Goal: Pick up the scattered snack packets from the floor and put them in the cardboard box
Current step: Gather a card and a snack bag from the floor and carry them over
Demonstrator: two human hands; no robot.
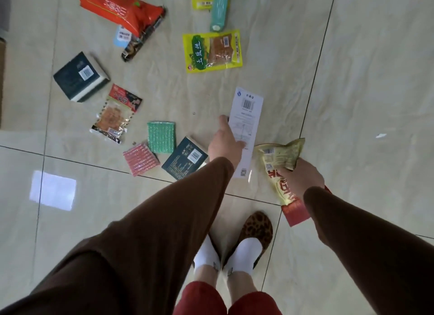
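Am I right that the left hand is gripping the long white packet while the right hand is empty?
Not quite: in the head view the right hand is not empty; it holds a bunch of yellow and red packets. The left hand does grip the long white packet.

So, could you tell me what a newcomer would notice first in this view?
Probably the two brown-sleeved arms reaching down: the left hand grips a long white packet, the right hand clutches a bunch of yellowish packets. Next, the litter across the tiled floor, especially the big orange bag at upper left.
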